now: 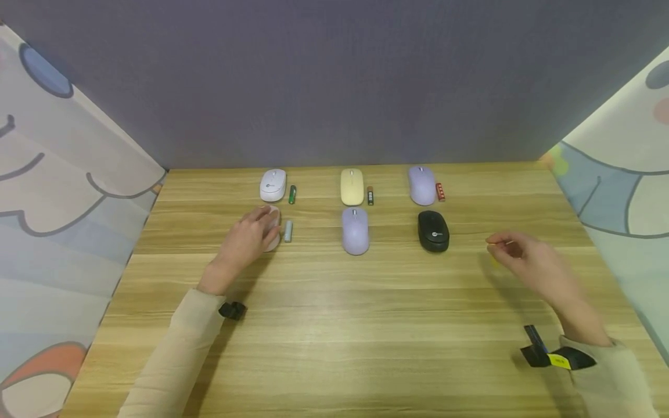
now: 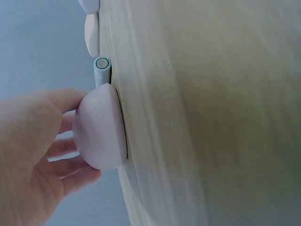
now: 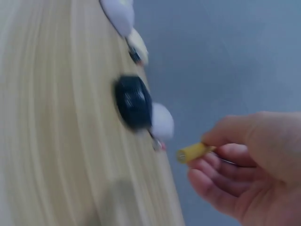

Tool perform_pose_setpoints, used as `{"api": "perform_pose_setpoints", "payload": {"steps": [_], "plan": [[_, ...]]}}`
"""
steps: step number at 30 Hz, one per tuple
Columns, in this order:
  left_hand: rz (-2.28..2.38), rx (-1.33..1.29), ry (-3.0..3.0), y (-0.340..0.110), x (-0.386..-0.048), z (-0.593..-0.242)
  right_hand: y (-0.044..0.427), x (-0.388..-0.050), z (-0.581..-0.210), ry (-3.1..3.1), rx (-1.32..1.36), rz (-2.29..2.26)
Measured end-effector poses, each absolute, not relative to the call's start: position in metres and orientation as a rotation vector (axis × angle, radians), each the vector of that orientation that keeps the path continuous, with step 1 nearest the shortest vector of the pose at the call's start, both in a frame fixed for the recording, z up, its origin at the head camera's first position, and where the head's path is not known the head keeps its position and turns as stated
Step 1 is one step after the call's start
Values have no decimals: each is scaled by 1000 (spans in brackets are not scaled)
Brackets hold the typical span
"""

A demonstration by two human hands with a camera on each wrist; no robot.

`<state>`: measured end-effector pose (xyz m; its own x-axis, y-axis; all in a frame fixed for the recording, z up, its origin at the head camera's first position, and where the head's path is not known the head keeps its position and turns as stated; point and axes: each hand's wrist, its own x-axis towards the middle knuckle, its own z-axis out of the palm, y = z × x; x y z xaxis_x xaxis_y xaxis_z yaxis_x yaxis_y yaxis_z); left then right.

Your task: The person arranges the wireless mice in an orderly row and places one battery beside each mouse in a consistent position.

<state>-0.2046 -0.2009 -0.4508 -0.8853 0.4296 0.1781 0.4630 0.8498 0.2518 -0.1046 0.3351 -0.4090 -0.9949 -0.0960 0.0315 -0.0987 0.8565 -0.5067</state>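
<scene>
My left hand [image 1: 241, 241] holds a pale pinkish-white computer mouse [image 2: 99, 129] on the table, thumb on one side and fingers on the other. Just right of that mouse stands a light blue-grey battery [image 1: 288, 231]. Over the right part of the table, my right hand [image 1: 540, 270] pinches a yellow battery [image 3: 192, 153] between thumb and fingers; one end sticks out in the right wrist view. The nearest mouse to this hand is a black one [image 1: 433, 231], to its left. A lilac mouse [image 1: 355, 231] sits in the middle of the front row.
Along the back lie a white mouse [image 1: 273, 185] with a green battery [image 1: 292, 194], a yellow mouse [image 1: 352, 187] with a dark battery [image 1: 370, 196], and another lilac mouse [image 1: 421, 186] with a red battery [image 1: 440, 192]. A grey panel [image 1: 345, 87] rises behind the wooden table [image 1: 355, 337].
</scene>
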Motion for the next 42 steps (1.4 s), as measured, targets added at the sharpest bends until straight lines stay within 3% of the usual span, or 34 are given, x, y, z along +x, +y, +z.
{"api": "perform_pose_setpoints", "payload": {"steps": [13, 25, 42], "plan": [[-427, -704, -2913, -202, -205, -451, 272, -137, -406, -2808, 251, 1053], [-423, -696, -2911, -202, -204, -450, 222, -163, -430, -2791, 451, 1153], [-445, -683, -2928, -200, -204, -451, 181, -192, -451, -3000, 281, 1326]]}}
